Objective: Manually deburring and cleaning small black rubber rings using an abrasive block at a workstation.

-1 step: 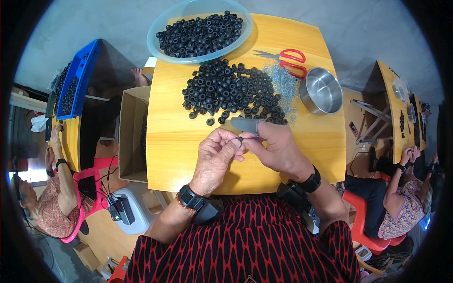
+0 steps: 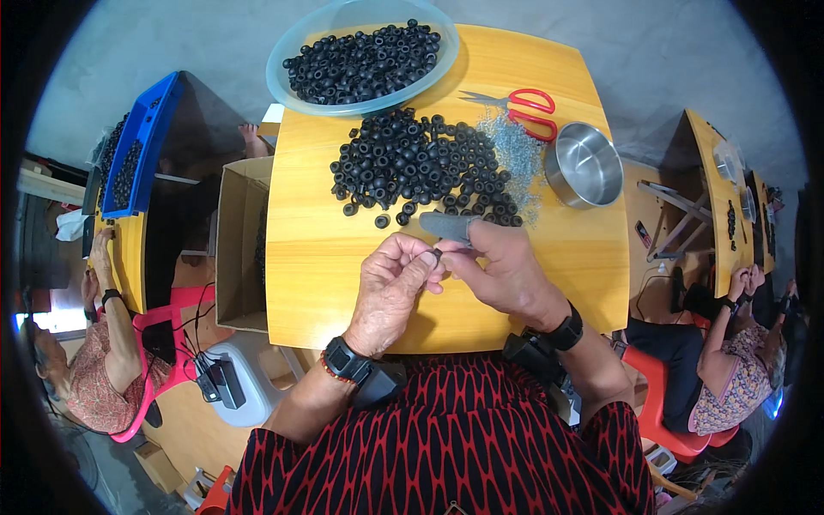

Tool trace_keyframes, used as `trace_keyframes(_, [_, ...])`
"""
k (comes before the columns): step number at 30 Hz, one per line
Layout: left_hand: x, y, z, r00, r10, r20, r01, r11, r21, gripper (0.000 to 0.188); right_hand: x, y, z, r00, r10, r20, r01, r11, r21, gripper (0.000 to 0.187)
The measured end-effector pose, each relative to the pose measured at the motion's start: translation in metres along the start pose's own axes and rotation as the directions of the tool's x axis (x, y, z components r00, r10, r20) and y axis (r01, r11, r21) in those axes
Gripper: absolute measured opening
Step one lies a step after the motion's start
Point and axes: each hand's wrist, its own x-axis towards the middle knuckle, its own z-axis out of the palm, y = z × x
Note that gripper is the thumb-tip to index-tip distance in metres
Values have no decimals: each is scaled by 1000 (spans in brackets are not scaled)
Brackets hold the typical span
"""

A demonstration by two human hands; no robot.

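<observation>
My left hand (image 2: pixel 390 287) and my right hand (image 2: pixel 506 270) meet over the near half of the yellow table, fingertips pinched together. Between them is a small black ring-shaped part (image 2: pixel 439 252), mostly covered by thumbs and fingers. A grey finger sleeve (image 2: pixel 448 227) covers the right index finger, which points left. Just beyond my hands spreads a heap of black ring-shaped parts (image 2: pixel 403 163). On the heap's right lies a scatter of tiny clear bluish pieces (image 2: pixel 515 159).
At the table's (image 2: pixel 318 283) far edge sits a translucent bowl (image 2: pixel 279 73) of black parts. Red-handled scissors (image 2: pixel 532 101) and a steel bowl (image 2: pixel 592 184) are at far right. A cardboard box (image 2: pixel 236 257) stands left. Other people work at tables on both sides.
</observation>
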Motion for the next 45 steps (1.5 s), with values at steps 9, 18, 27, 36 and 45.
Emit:
trace_keyframes(9, [0,3,-2,998,30,59,-19,983,-183,6,-1,-15,2,998,38,-48,-31,989,144,28])
trace_keyframes(18, [2,0,1,1000,-13,17,17,970,-241,8,0,-13,9,980,-197,11,193,945,-263,30])
trace_keyframes(27, [0,3,-1,999,-38,-19,35,993,-115,5,-4,-12,11,974,-219,54,225,923,-313,31])
trace_keyframes(36, [-2,7,-2,998,-30,54,42,971,-234,6,-6,-10,12,963,-269,-25,249,920,-304,42])
trace_keyframes(45, [-5,4,-6,992,-115,47,121,980,-158,11,-7,-7,16,952,-287,-106,238,913,-331,41])
